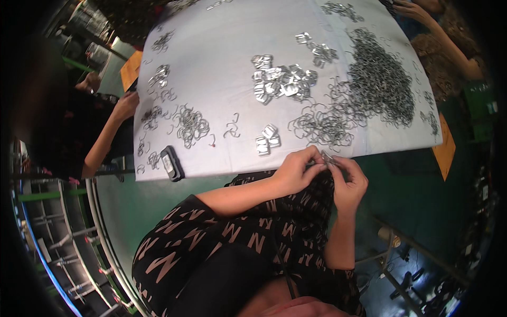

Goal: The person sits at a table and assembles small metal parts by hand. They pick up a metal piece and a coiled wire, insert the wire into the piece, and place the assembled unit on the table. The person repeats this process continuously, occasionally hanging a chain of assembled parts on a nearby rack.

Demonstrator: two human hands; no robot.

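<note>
**Small metal part pinched between two hands at table edge**

Nearest cam: patterned dress (222, 238). Above it, at table's 6 o'clock edge, left hand (296, 171) & right hand (348, 179) meet, fingers clamped on a small metal clip (328, 157). Likely mid-assembly; next move prob. needs a fresh piece from wire loops (322, 127) at 12. Beyond: flat plates (282, 82), big wire heap (380, 84) at 1. White table (211, 47), black device (171, 164) at 9; co-workers' arms at 9 & 1; green floor.
</note>
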